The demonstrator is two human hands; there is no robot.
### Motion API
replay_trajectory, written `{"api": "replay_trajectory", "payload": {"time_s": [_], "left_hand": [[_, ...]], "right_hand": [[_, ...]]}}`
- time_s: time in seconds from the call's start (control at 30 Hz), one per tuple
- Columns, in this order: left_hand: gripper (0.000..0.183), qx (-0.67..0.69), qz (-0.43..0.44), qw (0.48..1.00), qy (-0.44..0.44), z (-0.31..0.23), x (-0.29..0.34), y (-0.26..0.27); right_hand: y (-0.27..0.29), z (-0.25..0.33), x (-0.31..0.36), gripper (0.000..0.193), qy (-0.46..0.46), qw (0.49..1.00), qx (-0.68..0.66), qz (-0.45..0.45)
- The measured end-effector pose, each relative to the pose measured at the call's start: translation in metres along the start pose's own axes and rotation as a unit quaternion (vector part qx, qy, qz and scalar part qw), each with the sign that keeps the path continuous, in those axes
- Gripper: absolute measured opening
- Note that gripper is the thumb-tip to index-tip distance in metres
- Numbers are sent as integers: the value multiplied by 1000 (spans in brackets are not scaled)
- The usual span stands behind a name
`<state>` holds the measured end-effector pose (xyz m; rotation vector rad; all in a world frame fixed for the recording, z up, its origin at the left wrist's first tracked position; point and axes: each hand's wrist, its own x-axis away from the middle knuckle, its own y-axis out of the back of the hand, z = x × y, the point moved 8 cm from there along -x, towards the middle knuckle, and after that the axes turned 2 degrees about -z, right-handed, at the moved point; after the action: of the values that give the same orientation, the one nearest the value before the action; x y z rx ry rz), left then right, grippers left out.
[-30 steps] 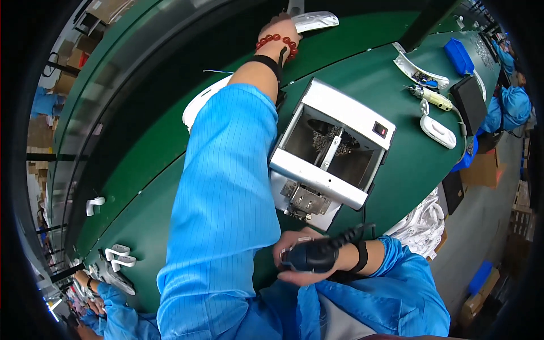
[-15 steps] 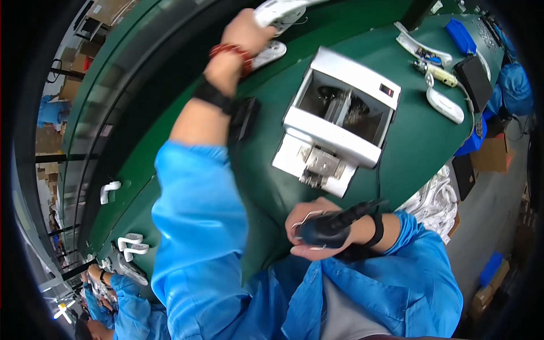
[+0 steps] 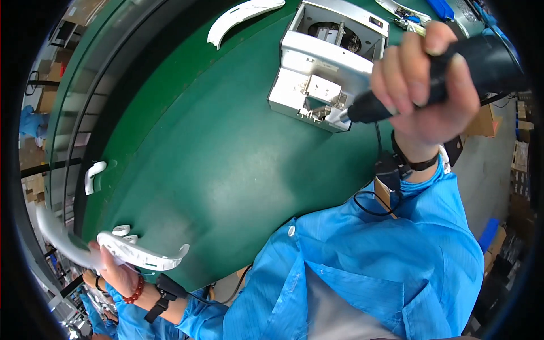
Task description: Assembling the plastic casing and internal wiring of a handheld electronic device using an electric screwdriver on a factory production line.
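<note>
A green surface (image 3: 226,141) fills the middle, pale glare spread across it. A curved grey frame (image 3: 73,102) sweeps from 9 to 11 o'clock, with a dark bar (image 3: 37,170) at 9 and cardboard boxes (image 3: 50,73) beyond it at 10. Grey floor (image 3: 493,181) lies at 3 o'clock, a blue bin (image 3: 488,234) toward 4.

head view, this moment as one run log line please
left hand: holding white shell | right hand: gripping black driver | driver tip: beside silver machine | curved cover: on green surface
</note>
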<state>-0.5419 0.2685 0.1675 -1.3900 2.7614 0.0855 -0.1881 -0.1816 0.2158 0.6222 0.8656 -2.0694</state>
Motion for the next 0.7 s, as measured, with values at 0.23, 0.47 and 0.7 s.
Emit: {"api": "replay_trajectory", "payload": {"time_s": [0.23,0.47,0.7], "left_hand": [[34,-405,422,802,-121,18,13,-267],[43,-158,423,868,207,93,50,-301],[58,-432,369,812,-130,71,15,-260]], "right_hand": [[5,-14,2,19,46,987,156,-12],[10,-34,-1,17,13,987,155,-42],[1,-36,-6,14,4,987,159,-4]]}}
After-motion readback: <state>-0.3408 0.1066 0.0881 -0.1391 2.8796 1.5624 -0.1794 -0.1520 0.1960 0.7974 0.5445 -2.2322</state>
